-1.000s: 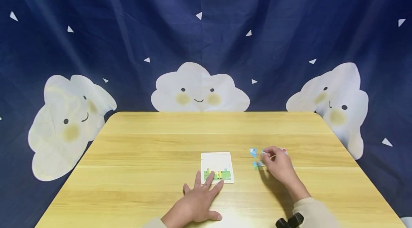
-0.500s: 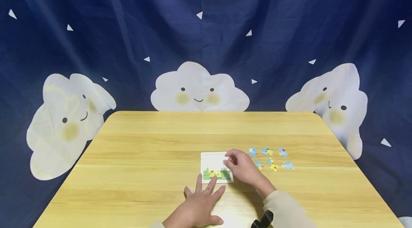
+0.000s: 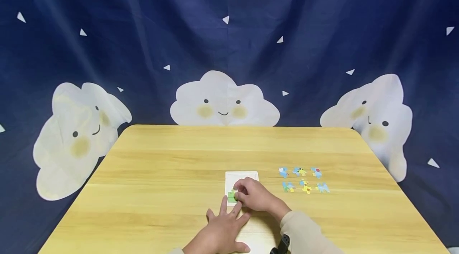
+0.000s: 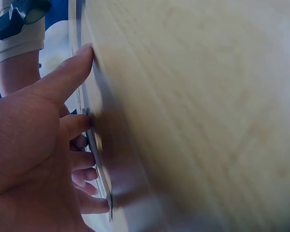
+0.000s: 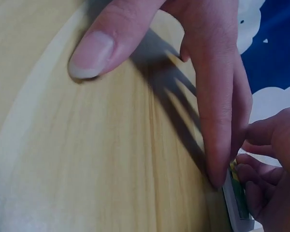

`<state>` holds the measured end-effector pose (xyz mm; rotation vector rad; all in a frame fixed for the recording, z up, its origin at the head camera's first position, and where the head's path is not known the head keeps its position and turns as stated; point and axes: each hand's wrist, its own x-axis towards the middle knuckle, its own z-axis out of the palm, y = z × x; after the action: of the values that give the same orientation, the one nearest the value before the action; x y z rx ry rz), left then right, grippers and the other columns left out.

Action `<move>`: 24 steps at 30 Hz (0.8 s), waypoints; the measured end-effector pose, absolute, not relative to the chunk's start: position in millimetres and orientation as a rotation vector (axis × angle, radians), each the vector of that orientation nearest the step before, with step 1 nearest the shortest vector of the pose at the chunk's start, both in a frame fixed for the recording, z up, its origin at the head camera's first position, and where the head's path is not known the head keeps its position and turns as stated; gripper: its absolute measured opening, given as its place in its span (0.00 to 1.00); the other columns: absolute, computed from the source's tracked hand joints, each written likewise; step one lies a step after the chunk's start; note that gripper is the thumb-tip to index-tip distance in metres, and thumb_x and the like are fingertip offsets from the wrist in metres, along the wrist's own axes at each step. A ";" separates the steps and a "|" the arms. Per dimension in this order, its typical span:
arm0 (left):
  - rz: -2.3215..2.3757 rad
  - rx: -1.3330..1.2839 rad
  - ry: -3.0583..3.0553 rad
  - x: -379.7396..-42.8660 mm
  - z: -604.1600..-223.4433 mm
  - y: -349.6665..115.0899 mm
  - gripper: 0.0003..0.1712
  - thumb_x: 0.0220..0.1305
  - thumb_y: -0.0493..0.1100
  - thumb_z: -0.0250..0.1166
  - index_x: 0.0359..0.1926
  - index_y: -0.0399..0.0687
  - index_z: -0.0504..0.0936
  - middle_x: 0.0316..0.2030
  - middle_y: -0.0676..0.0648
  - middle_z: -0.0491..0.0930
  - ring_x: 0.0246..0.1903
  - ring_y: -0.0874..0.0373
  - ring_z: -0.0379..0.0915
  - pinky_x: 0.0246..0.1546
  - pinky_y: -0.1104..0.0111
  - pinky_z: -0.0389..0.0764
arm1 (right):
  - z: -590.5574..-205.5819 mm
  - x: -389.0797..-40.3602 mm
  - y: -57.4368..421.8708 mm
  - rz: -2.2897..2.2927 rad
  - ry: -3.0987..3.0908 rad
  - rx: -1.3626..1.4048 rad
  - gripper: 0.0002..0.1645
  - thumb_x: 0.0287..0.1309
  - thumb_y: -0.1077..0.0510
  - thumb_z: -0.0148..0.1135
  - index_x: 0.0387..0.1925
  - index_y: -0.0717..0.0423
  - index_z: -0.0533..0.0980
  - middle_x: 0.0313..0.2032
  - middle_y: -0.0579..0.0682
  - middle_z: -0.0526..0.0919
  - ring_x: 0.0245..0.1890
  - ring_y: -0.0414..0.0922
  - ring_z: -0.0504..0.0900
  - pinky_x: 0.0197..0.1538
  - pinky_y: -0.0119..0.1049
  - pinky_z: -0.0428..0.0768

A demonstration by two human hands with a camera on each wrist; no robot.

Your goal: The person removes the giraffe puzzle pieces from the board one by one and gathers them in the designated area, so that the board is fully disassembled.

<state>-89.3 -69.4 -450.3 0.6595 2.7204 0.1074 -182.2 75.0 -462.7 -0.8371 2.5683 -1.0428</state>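
A white puzzle tray lies on the wooden table, with green and yellow puzzle pieces fitted along its near side. My left hand is spread flat before it, fingertips on the tray's near edge; in the left wrist view its straight fingers reach that edge. Over the tray's near part, my right hand pinches a small puzzle piece with thumb and forefinger, the piece mostly hidden by the fingers. In the right wrist view the right hand is bent close over the tray rim.
To the right of the tray lie several loose puzzle pieces in two rows, blue and yellow. The table ends at a dark blue curtain printed with clouds. A black wrist camera sits on the right sleeve.
My right hand has moved left from the loose pieces, across the tray's right side, to its near left part. The left hand has stayed almost in place at the tray.
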 end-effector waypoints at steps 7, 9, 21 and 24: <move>0.088 0.656 2.720 -90.5 -450.0 -68.8 0.49 0.45 0.76 0.59 0.69 0.72 0.59 0.72 0.51 0.54 0.68 0.32 0.44 0.43 0.28 0.64 | -463.4 -183.2 74.2 -1.037 2.538 -0.849 0.11 0.60 0.61 0.58 0.43 0.61 0.78 0.30 0.44 0.72 0.30 0.37 0.69 0.35 0.31 0.71; 0.090 0.659 2.717 -90.5 -450.0 -68.8 0.49 0.45 0.76 0.59 0.69 0.73 0.58 0.72 0.51 0.54 0.68 0.32 0.43 0.43 0.28 0.64 | -463.5 -183.2 74.0 -1.047 2.531 -0.840 0.11 0.60 0.61 0.57 0.43 0.61 0.78 0.30 0.44 0.72 0.30 0.37 0.69 0.35 0.31 0.71; 0.078 0.657 2.716 -90.6 -448.8 -68.3 0.50 0.45 0.76 0.58 0.70 0.73 0.57 0.72 0.51 0.53 0.68 0.32 0.43 0.43 0.28 0.64 | -467.3 -184.1 74.6 -1.095 2.526 -0.806 0.05 0.62 0.61 0.55 0.38 0.57 0.76 0.29 0.43 0.72 0.30 0.38 0.70 0.35 0.32 0.71; 0.067 0.656 2.720 -90.7 -448.7 -67.9 0.50 0.45 0.77 0.58 0.70 0.73 0.57 0.72 0.51 0.53 0.69 0.32 0.43 0.43 0.29 0.64 | -469.3 -184.7 74.7 -1.117 2.536 -0.796 0.03 0.62 0.62 0.55 0.33 0.54 0.75 0.29 0.43 0.73 0.31 0.38 0.70 0.36 0.32 0.71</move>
<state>-90.7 -67.9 -448.7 0.6561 2.7198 0.0674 -184.7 74.7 -469.3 -0.7960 2.5362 -1.1171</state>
